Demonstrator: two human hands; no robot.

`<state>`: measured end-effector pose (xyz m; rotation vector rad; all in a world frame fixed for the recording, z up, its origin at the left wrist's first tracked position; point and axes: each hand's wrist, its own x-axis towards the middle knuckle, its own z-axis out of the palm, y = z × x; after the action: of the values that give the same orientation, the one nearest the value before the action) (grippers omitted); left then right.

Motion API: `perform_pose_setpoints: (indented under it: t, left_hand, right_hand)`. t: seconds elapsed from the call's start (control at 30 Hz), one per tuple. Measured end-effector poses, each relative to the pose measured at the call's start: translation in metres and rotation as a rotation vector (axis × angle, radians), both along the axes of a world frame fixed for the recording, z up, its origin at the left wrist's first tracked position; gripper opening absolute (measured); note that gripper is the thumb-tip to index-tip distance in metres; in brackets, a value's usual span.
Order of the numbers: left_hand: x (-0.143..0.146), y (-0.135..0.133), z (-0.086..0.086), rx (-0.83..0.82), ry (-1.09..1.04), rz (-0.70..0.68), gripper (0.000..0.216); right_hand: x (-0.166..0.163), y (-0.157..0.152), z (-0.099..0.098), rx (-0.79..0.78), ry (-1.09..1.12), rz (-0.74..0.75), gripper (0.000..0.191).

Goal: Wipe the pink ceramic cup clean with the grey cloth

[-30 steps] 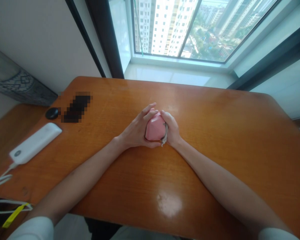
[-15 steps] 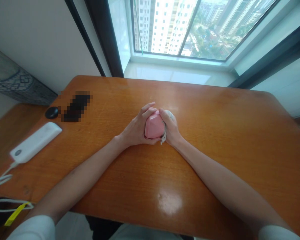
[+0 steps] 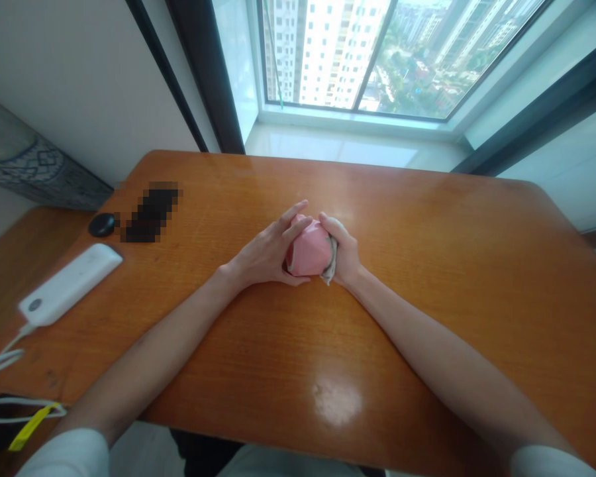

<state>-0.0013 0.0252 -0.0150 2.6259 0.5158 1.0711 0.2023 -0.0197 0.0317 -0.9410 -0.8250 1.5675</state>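
Observation:
A small pink faceted object (image 3: 310, 250), possibly a cup lying on its side, is between my two hands above the middle of the wooden table (image 3: 298, 344). Around its left side curve the fingers and thumb of my left hand (image 3: 268, 248), loosely spaced, with fingertips on its top. My right hand (image 3: 345, 250) grips a whitish-grey cloth (image 3: 332, 262) and presses it to the object's right side. Part of the cloth hangs below the right hand. The far side of the pink object and most of the right fingers are hidden.
On the table's left lie a white power bank (image 3: 72, 285) with a white cable (image 3: 0, 361) and yellow tag (image 3: 30, 427), a round black object (image 3: 102, 225) and a blurred-out dark rectangle (image 3: 151, 212). A window (image 3: 367, 59) is beyond the far edge.
My left hand has eased slightly left, its fingers and thumb looser around the pink object. That object looks slightly turned. My right hand has shifted a little right, and more cloth shows.

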Motion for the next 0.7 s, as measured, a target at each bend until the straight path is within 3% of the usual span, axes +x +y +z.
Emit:
perform_pose_setpoints:
  t: [0.5,0.7]
  left_hand:
    - [-0.0061,0.0027,0.0022,0.304,0.013,0.038,0.112]
    - [-0.008,0.0005,0.0053,0.253,0.048,0.055,0.085]
  right_hand:
    - [0.0037,0.0036,-0.0026,-0.014,0.027,0.154,0.064]
    - [0.0045,0.0041,-0.0046,-0.013,0.075,0.125,0.065]
